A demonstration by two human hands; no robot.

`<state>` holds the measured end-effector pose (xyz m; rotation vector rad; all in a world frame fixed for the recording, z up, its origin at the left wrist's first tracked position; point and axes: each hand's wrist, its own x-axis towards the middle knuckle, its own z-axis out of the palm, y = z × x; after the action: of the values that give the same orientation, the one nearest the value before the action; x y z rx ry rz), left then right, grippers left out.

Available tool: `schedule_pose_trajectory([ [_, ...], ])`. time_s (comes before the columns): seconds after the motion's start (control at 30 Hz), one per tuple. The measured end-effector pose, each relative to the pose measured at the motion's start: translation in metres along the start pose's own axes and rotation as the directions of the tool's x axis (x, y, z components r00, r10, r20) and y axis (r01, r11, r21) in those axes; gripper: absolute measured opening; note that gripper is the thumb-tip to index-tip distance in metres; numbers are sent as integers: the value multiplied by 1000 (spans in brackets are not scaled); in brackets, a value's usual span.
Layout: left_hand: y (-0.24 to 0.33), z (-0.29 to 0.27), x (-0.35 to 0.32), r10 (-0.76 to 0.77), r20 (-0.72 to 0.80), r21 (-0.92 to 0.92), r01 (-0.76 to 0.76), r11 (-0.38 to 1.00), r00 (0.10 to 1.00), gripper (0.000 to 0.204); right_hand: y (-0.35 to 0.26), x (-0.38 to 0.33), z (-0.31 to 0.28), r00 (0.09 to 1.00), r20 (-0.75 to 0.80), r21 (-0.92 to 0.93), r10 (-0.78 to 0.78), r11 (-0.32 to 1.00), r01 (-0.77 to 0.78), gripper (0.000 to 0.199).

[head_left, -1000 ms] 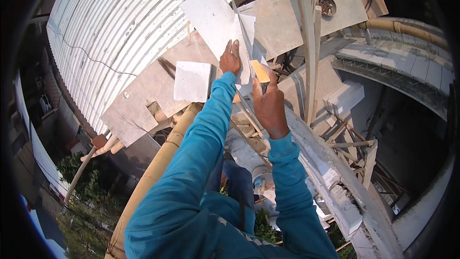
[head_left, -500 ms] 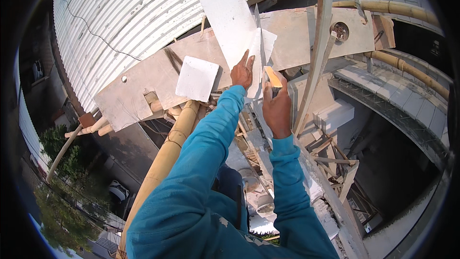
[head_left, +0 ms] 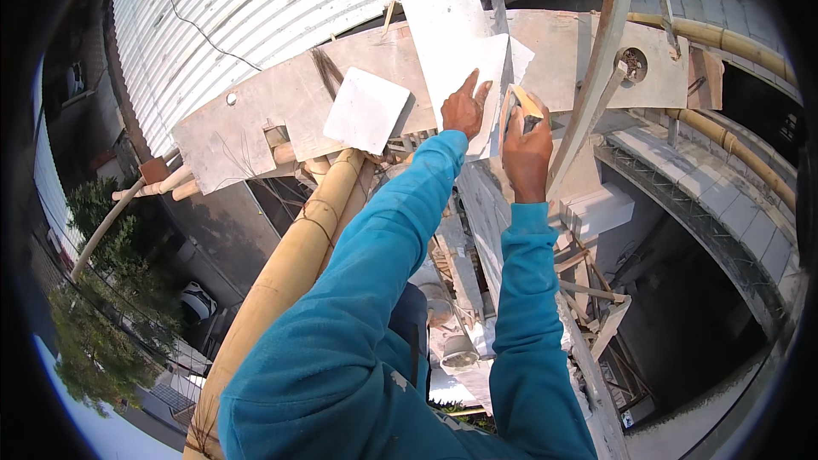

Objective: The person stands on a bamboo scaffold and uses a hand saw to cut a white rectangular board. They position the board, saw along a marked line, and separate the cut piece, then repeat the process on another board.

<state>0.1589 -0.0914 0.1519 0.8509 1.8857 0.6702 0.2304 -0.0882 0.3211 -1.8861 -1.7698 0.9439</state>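
Observation:
My left hand (head_left: 466, 109) lies on a long white block (head_left: 439, 4), its fingers stretched out and spread, holding nothing. The block sits across the plank platform, pointing away from me. Close to its right side, my right hand (head_left: 527, 153) is closed around the yellowish handle (head_left: 530, 107) of what looks like a handsaw. A grey pointed blade (head_left: 498, 8) shows beyond the block; its middle is hidden by white pieces. A smaller square white block (head_left: 366, 111) lies on the boards to the left of my left hand.
Boards (head_left: 281, 89) rest on bamboo poles (head_left: 290, 281) beside a corrugated white roof (head_left: 221, 8). An upright timber post (head_left: 603, 43) stands right of my right hand. A round bowl (head_left: 632, 64) sits farther right. Drops open below on both sides; a bucket (head_left: 460, 353) is beneath me.
My right hand has pushed a little farther away from me with the handle. My left hand stays on the block. The whole view has shifted slightly.

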Motion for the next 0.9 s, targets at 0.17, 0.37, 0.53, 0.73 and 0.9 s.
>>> schedule_pose_trajectory([
  [0.17, -9, -5, 3, -30, -34, 24, 31, 999, 999, 56, -37, -154, -61, 942, 96, 137, 321, 933, -332, 38],
  [0.37, -7, 8, 7, 81, -89, 32, -78, 996, 993, 55, 3, -9, -15, 995, 57, 27, 76, 997, -78, 36],
  [0.53, 0, 0, -3, 2, -2, 64, -2, 998, 1000, 56, -7, -21, -15, 992, 53, 71, 116, 990, -119, 41],
  [0.73, -13, -1, -1, 37, -66, 59, -33, 998, 997, 54, -26, -153, -57, 988, 27, 67, 155, 985, -156, 42],
  [0.9, 13, -5, 27, 82, -67, 38, -80, 996, 994, 55, 17, 9, -19, 970, 114, 190, 214, 954, -233, 36],
])
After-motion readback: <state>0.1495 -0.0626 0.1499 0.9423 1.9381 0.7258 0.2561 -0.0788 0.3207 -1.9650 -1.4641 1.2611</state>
